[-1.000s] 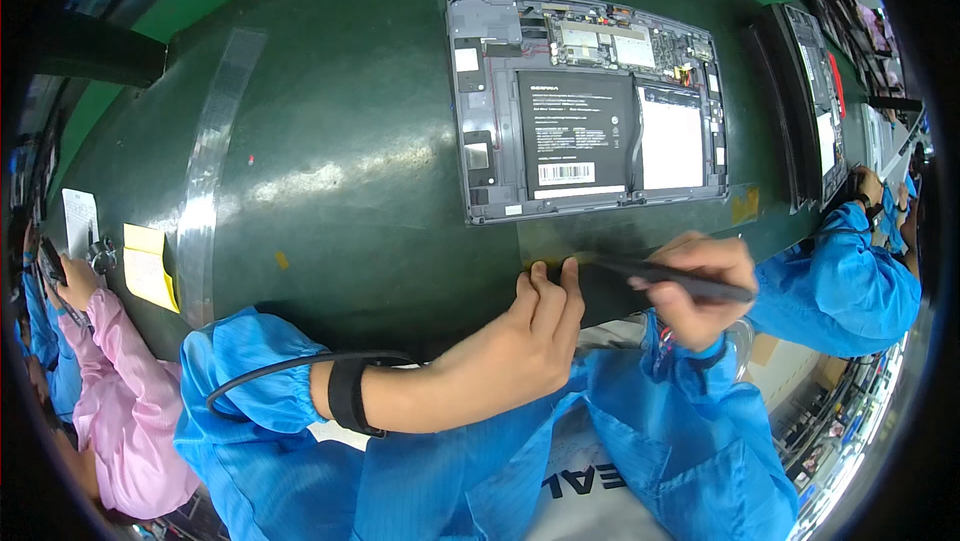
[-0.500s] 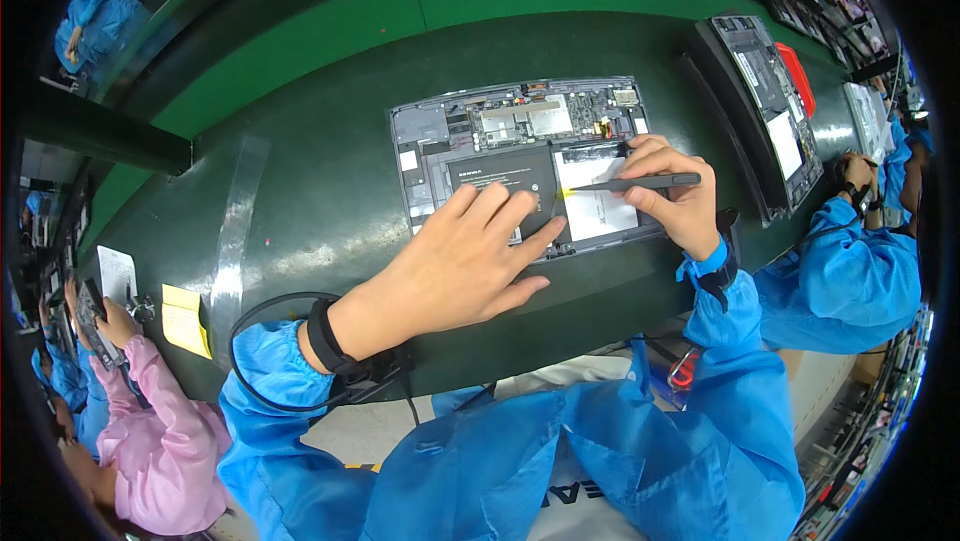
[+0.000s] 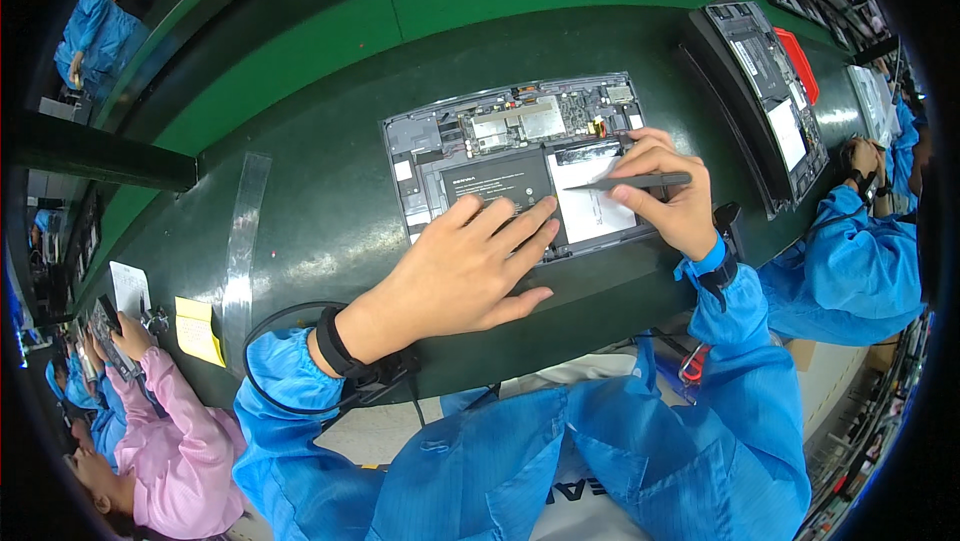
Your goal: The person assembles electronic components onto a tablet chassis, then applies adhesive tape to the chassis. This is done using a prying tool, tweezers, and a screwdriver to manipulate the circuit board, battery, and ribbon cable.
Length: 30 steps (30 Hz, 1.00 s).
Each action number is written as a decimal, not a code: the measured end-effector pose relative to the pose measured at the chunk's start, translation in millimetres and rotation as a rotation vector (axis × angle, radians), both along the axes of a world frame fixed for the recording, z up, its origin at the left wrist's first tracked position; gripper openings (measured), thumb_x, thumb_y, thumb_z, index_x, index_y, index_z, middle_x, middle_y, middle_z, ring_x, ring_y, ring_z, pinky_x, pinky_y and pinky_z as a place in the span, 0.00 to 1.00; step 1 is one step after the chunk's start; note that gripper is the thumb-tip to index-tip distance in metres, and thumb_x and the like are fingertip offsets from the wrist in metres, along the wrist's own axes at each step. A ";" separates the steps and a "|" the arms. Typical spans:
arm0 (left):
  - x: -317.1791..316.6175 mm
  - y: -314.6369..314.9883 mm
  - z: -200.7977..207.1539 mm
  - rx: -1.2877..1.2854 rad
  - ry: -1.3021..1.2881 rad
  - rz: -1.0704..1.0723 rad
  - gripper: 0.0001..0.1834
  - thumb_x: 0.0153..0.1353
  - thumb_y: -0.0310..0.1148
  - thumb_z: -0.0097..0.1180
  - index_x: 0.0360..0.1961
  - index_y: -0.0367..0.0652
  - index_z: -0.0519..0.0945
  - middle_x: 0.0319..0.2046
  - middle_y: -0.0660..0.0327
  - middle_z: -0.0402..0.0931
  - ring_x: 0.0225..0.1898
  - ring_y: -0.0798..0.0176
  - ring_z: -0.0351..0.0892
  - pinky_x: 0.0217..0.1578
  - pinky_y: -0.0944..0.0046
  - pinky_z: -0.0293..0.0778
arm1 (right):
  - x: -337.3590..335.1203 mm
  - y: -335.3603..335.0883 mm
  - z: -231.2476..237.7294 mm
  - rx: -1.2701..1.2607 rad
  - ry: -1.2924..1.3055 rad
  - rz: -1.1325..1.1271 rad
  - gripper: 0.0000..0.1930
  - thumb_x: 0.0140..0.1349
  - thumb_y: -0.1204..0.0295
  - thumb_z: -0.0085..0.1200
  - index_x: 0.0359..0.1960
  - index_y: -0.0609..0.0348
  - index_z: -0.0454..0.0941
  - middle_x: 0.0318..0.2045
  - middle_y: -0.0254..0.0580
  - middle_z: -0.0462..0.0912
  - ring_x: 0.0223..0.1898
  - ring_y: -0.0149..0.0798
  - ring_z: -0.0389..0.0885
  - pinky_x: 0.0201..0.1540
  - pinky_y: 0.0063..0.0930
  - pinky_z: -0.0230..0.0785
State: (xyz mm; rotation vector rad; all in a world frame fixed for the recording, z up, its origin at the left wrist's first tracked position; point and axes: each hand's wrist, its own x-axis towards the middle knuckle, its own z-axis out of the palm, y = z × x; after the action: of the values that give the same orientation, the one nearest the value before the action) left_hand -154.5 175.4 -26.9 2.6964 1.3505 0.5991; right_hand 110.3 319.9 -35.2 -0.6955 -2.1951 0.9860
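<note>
An opened laptop base (image 3: 420,133) lies on the dark green bench, its circuit board (image 3: 530,121) along the far side. My left hand (image 3: 455,266) rests palm down over its near edge. The fingers are spread, with the fingertips on the black battery (image 3: 500,179). My right hand (image 3: 682,203) pinches black tweezers (image 3: 650,181) like a pen. Their pointed tip is at the left part of a white panel (image 3: 595,216) beside the battery. Whether the tip touches the panel I cannot tell. A dark band on each wrist has a cable near it.
More opened laptop bases (image 3: 765,91) stand tilted at the right, by a red tray (image 3: 797,66). Left are a clear tape strip (image 3: 240,251) and yellow sticky notes (image 3: 199,331). A person in pink (image 3: 185,441) works at the left, another in blue (image 3: 850,261) at the right.
The tweezers' tip stays over the white panel; a small yellow patch beside it no longer shows. My left fingers have shifted slightly on the battery. The whole view has moved a little.
</note>
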 end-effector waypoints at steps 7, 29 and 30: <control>4.9 -1.4 0.5 0.075 0.098 0.023 0.29 0.57 0.47 0.69 0.56 0.41 0.83 0.63 0.59 0.77 0.49 0.58 0.75 0.49 0.58 0.71 | 3.4 -1.1 7.0 0.021 0.068 -0.003 0.09 0.53 0.74 0.75 0.35 0.60 0.89 0.31 0.39 0.88 0.40 0.40 0.81 0.58 0.39 0.68; 18.4 0.2 5.3 0.009 0.026 0.042 0.37 0.56 0.45 0.70 0.63 0.35 0.78 0.64 0.55 0.77 0.51 0.54 0.76 0.51 0.57 0.72 | 5.9 -8.5 5.2 -0.035 0.053 -0.159 0.07 0.60 0.75 0.71 0.38 0.61 0.88 0.33 0.40 0.88 0.37 0.31 0.84 0.41 0.25 0.72; 20.8 -5.5 7.4 0.014 0.080 0.083 0.39 0.56 0.46 0.70 0.64 0.35 0.77 0.65 0.55 0.76 0.52 0.52 0.76 0.52 0.57 0.73 | 4.7 -8.0 3.6 -0.065 0.112 -0.195 0.07 0.60 0.75 0.70 0.39 0.61 0.88 0.33 0.39 0.88 0.36 0.30 0.84 0.41 0.25 0.72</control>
State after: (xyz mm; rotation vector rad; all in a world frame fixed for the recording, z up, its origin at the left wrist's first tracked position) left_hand -133.8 169.9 -19.5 2.7137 1.4887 0.5144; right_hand 115.1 311.9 -31.6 -0.8463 -1.9653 0.9738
